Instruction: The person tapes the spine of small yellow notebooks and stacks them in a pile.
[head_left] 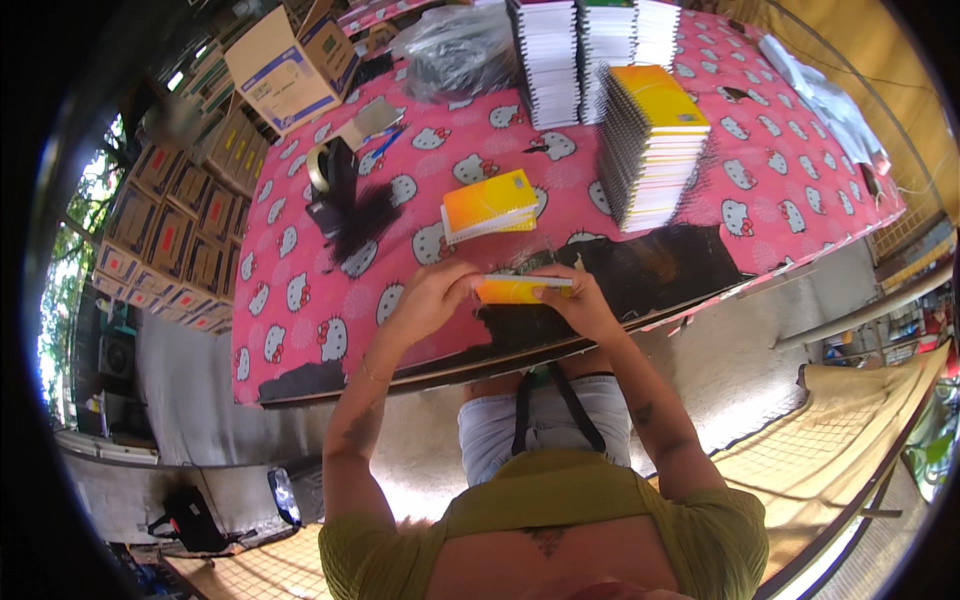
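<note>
Between my two hands, just above the table's near edge, is a yellow-orange notebook [512, 291] held tilted, its pale edge facing up. My left hand [440, 296] is closed on its left end, fingers pinched together. My right hand [580, 303] grips the right end, with the thumb lying across the cover. Beyond my hands, a small pile of yellow notebooks [488, 204] lies on the table. To the right stands a tall stack of yellow spiral notebooks [655, 150], the black coils showing on its left side.
Patterned pink cloth [330, 340] covers the table, torn to black near me. Farther back are white-paged notebook stacks [548, 65], a clear plastic bag [460, 55] and an open carton [290, 75]. Left lie a tape dispenser [330, 175] and loose black coils [365, 222].
</note>
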